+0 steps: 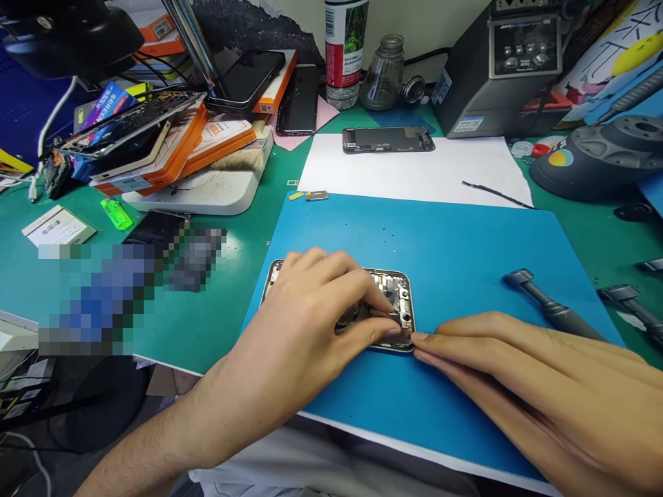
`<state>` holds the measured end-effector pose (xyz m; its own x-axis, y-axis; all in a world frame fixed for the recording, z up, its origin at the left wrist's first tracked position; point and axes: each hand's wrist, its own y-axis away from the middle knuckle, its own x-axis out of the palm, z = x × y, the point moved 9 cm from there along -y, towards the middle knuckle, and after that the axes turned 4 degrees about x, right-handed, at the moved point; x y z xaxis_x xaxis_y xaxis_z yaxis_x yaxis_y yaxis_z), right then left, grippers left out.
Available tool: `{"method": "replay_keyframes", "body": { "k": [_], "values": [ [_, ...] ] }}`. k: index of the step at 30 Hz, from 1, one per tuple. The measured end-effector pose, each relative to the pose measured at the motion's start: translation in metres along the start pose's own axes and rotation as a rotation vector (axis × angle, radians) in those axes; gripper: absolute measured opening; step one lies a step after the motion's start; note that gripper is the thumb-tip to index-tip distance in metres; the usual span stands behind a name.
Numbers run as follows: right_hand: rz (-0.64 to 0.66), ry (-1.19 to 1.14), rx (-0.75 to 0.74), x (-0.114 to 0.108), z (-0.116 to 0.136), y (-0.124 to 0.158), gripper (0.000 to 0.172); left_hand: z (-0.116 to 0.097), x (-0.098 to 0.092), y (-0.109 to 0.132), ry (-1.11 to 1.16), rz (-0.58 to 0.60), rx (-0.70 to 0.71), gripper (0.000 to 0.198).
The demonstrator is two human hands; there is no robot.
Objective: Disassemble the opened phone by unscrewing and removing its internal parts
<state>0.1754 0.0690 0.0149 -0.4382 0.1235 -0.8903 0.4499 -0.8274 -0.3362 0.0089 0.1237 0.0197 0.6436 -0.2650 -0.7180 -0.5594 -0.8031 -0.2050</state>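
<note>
An opened phone frame (398,286) with bare circuitry lies flat on a blue work mat (445,241). My left hand (305,324) rests over the frame, thumb and forefinger pinched on a small part near its lower right corner. My right hand (518,373) lies on the mat at the right, fingers stretched out and together, their tips touching that same corner. Most of the frame's left half is hidden under my left hand.
Two dark screwdrivers (554,307) lie right of my hands. A white sheet (414,172) behind the mat carries a detached phone screen (388,139) and a thin black strip (497,195). Stacked orange boxes and phones (155,138) crowd the back left; a bottle (344,52), glass jar (383,72) and grey station (497,69) stand behind.
</note>
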Motion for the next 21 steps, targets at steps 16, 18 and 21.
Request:
{"method": "replay_keyframes", "body": {
  "k": [16, 18, 21],
  "values": [
    [0.012, 0.103, -0.203, -0.004, 0.019, 0.010, 0.029, -0.003, 0.004, 0.002, 0.002, 0.060, 0.053, 0.008],
    [0.017, 0.100, -0.203, -0.003, 0.019, 0.011, 0.031, -0.002, 0.004, 0.002, -0.002, 0.060, 0.042, 0.007],
    [0.048, 0.108, -0.173, 0.001, 0.015, 0.016, 0.036, -0.001, 0.004, 0.002, -0.002, 0.055, 0.025, 0.008]
  ]
}}
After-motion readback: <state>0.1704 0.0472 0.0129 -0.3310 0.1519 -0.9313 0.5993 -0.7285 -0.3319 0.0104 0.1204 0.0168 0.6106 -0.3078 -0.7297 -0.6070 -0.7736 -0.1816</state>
